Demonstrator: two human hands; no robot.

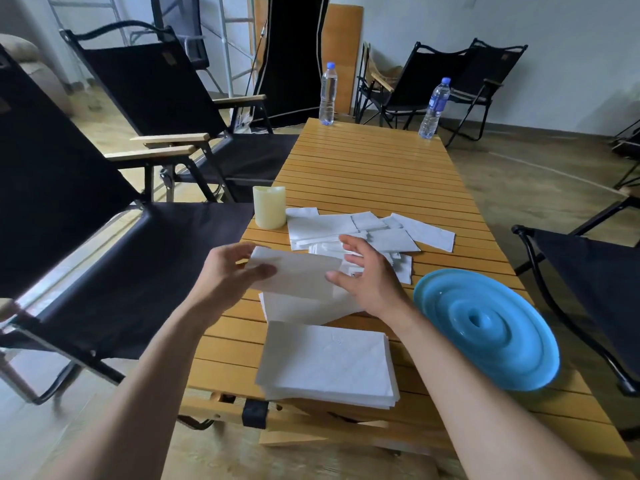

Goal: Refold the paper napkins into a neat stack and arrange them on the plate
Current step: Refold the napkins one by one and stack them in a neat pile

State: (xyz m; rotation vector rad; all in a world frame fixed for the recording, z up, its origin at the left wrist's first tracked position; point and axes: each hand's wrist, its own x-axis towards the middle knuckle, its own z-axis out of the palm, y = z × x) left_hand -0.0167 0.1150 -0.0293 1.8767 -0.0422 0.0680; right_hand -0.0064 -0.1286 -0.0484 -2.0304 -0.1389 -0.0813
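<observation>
Cream candle [269,212] on slatted table [363,161] (two water bottles [328,95] far end)

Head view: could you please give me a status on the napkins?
Left hand pinches white paper napkin; right hand open. Folded stack off round blue plate. Nothing blocking.

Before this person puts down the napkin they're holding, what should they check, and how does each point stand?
1. Grip: the left hand pinches the held napkin; the right hand is open at its other end. Ok.
2. Fold finished and even: cannot tell.
3. Folded stack at the front edge of the table squared up: ok.
4. Blue plate free to receive napkins: ok, nothing lies on it.
5. All napkins refolded: not ok, loose napkins lie scattered beside the candle.
</observation>
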